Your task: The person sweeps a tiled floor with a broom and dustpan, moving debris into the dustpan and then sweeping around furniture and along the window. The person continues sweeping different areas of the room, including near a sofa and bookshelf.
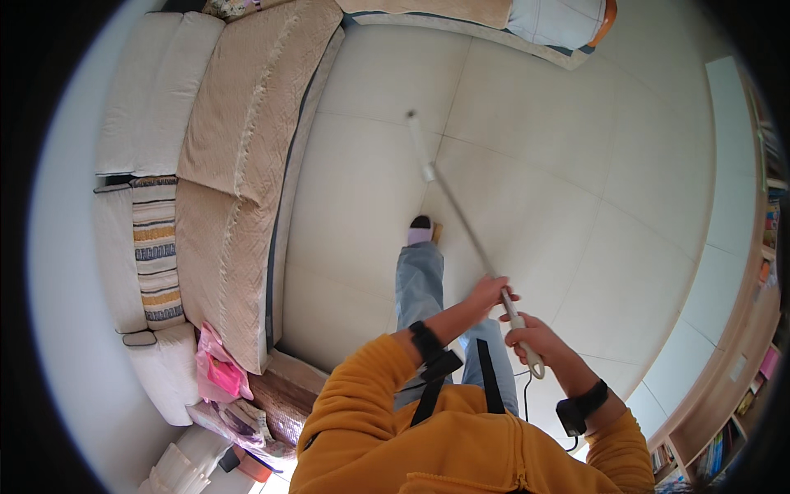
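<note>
A long pole (pixel 462 218) slants over the floor, with a light grip and a hanging loop at its near end. Its pale far section (pixel 419 146) is smeared by motion and ends in a dark tip; I cannot tell what kind of tool it is. My left hand (pixel 488 296) wraps round the shaft just above the grip. Lower down, my right hand (pixel 533 337) closes on the grip itself, beside the loop. The far end hangs over or rests on the tiles beyond my foot (pixel 420 230); which of these is unclear.
A sofa with tan quilted covers (pixel 226 123) runs along the left, with a pink plastic bag (pixel 220 366) at its near end. Another covered seat edge (pixel 461 25) lies at the far side. Shelves with books (pixel 716 449) curve along the right. Pale tiles (pixel 527 107) cover the floor.
</note>
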`<state>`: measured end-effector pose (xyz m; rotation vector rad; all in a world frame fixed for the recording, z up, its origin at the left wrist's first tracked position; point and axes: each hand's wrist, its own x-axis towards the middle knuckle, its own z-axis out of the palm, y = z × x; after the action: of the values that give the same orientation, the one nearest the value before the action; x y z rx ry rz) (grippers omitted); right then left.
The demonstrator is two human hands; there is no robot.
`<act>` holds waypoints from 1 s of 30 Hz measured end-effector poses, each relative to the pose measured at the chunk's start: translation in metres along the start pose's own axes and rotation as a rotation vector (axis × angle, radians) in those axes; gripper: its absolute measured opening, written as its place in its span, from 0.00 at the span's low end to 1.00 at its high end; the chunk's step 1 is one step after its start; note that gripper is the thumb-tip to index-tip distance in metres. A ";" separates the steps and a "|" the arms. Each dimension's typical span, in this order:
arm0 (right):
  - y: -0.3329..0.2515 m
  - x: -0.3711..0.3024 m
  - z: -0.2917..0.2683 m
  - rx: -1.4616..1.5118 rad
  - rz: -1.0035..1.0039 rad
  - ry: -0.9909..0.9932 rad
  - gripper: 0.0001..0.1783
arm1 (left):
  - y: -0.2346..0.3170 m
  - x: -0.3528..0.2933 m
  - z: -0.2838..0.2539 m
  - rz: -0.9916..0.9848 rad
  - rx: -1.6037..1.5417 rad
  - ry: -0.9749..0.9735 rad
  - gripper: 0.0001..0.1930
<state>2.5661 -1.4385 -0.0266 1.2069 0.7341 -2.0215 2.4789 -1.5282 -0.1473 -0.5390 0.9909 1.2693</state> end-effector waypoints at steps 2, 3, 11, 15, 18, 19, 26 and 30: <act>-0.020 0.037 0.020 0.045 0.062 -0.109 0.23 | 0.032 -0.006 -0.046 0.020 -0.064 0.053 0.07; -0.030 0.059 0.033 0.046 0.097 -0.126 0.22 | 0.046 -0.007 -0.068 0.057 -0.155 0.188 0.09; -0.184 0.260 0.155 -0.098 0.120 -0.276 0.03 | 0.209 0.010 -0.243 0.118 -0.354 0.412 0.07; -0.242 0.289 0.159 0.217 0.181 -0.416 0.06 | 0.289 0.048 -0.246 0.062 -0.220 0.367 0.06; -0.255 0.271 0.119 0.374 -0.022 -0.292 0.04 | 0.322 0.088 -0.204 -0.017 0.067 0.404 0.06; -0.255 0.258 0.101 0.483 -0.072 -0.381 0.07 | 0.327 0.101 -0.185 -0.057 0.156 0.336 0.06; -0.221 0.095 0.014 0.848 -0.274 0.030 0.12 | 0.247 0.162 0.015 -0.283 0.597 -0.067 0.10; -0.210 0.045 -0.002 0.743 -0.297 0.437 0.21 | 0.211 0.157 0.096 -0.337 0.609 -0.297 0.09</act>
<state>2.3891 -1.3173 -0.0408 2.1139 0.3569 -2.4007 2.3061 -1.3126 -0.1946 -0.0332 0.9273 0.6701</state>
